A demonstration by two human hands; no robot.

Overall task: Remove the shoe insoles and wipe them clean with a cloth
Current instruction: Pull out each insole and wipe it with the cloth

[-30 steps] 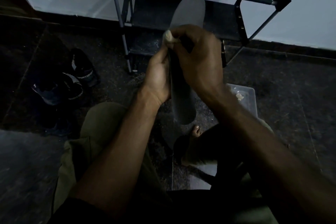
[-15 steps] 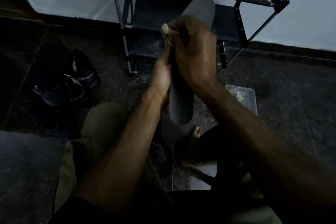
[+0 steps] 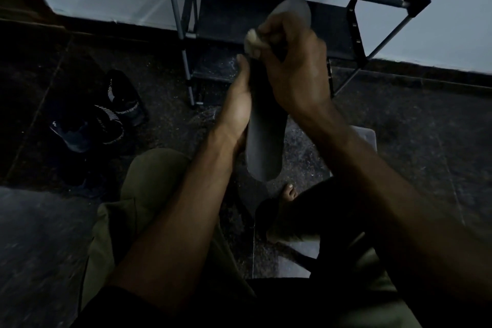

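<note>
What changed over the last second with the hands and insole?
The right hand, gripping the pale cloth, slid up the insole toward its far end. The left hand kept holding the insole's edge. Nothing was let go. Shoes and rack unchanged.

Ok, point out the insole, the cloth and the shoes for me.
insole [image 3: 265, 146]: head view, lower heel part below both hands.
cloth [image 3: 253, 41]: head view, pale wad at the right hand's fingertips.
shoes [image 3: 106, 117]: head view, striped side, floor left.
</note>
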